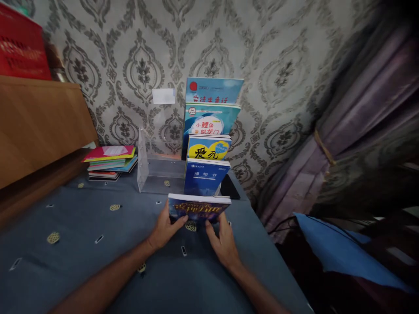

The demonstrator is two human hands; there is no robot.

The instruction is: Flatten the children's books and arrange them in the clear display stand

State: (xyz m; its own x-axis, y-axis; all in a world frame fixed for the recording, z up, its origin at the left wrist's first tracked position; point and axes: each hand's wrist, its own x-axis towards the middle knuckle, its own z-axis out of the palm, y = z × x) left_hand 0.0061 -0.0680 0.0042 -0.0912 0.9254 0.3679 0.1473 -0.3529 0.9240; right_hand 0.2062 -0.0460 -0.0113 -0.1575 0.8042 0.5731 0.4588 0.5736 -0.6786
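A thick dark-blue book (196, 210) with gold lettering is held level between both hands, its lettering upside down and its white page edge on top. My left hand (166, 226) grips its left end, thumb on the cover. On the right end is my right hand (223, 240), closed on the same book. Just beyond stands a clear tiered book rack (162, 183). Its right side carries a blue book (205, 178), a yellow and blue book (209, 148), a teal book (212, 120) and another blue book (214, 90) at the top back.
A stack of books (109, 159) lies left of the rack. The table (75, 266) has a blue patterned cloth. A wooden cabinet (39, 126) with a red box (22, 48) stands at the left. Purple curtain (297, 192) and blue sheet (340, 250) are at the right.
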